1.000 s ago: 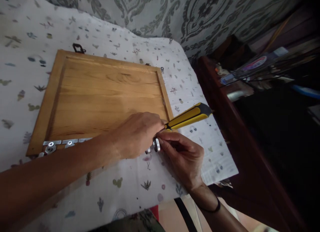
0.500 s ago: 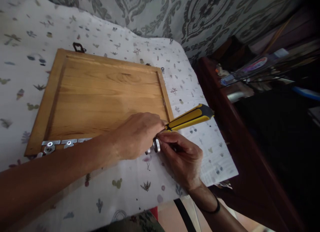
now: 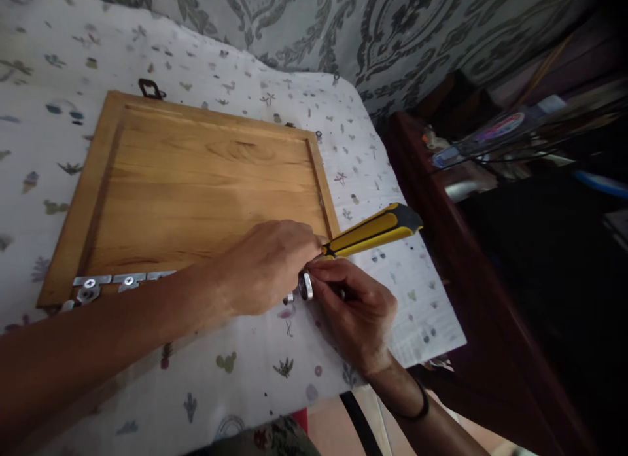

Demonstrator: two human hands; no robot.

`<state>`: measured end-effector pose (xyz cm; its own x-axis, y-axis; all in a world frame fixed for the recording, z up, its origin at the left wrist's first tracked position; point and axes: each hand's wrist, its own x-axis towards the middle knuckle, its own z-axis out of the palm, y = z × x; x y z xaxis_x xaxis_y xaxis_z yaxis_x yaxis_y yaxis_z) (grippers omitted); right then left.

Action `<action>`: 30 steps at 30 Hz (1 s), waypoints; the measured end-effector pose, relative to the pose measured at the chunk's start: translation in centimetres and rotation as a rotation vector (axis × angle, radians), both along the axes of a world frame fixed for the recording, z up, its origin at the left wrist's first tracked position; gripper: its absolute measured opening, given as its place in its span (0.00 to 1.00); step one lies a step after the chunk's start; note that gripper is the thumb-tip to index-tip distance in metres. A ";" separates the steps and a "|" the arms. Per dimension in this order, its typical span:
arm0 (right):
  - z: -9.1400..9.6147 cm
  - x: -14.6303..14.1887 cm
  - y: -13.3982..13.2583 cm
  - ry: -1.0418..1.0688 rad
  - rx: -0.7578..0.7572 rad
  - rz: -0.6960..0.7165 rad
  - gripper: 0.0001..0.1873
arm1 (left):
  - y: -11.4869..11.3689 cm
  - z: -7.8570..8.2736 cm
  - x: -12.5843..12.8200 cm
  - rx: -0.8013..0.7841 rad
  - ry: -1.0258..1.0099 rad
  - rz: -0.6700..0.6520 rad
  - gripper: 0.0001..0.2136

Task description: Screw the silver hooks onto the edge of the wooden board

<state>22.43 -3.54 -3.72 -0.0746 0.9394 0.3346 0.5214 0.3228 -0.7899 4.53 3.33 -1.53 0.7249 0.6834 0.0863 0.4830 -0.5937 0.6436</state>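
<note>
A wooden panel with a raised frame (image 3: 196,181) lies flat on a patterned cloth. My left hand (image 3: 272,266) reaches over its near right corner, fingers curled and mostly hidden, closed around the neck of a yellow and black screwdriver (image 3: 375,230). The handle points out to the right; the tip is out of sight behind my fingers. Just below, my right hand (image 3: 356,305) pinches a small shiny metal fitting (image 3: 306,286) between thumb and forefinger at the panel's near edge. Further left along that edge sit metal brackets with screws (image 3: 89,284), partly covered by my left forearm.
A dark metal loop (image 3: 150,88) sticks out from the panel's far edge. The white printed cloth (image 3: 230,361) covers the table. To the right stands dark red wooden furniture (image 3: 471,246), with a clear plastic bottle (image 3: 495,132) among clutter. A patterned curtain (image 3: 304,24) hangs behind.
The panel and cloth appear shifted slightly left in view. Both hands, the screwdriver and the metal fitting hold almost the same position.
</note>
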 end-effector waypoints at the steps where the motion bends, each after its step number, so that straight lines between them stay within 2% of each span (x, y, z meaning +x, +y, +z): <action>1: 0.1 0.0 0.0 -0.034 0.038 0.011 0.09 | 0.0 -0.1 0.0 0.007 -0.010 -0.002 0.07; 5: 0.2 -0.1 -0.2 -0.189 0.171 0.035 0.11 | 0.0 -0.3 -0.1 0.024 -0.049 0.004 0.06; 11: 0.0 0.1 -0.7 -0.300 0.250 0.058 0.11 | 0.1 -0.2 -0.1 0.030 -0.065 -0.005 0.07; 30: -0.1 0.1 0.1 -0.097 0.108 0.071 0.10 | 0.0 -0.1 0.0 0.016 -0.027 0.005 0.07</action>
<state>22.58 -3.49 -3.83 -0.1765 0.8895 0.4215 0.5665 0.4420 -0.6955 4.53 3.37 -1.60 0.7186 0.6855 0.1170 0.4686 -0.6016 0.6469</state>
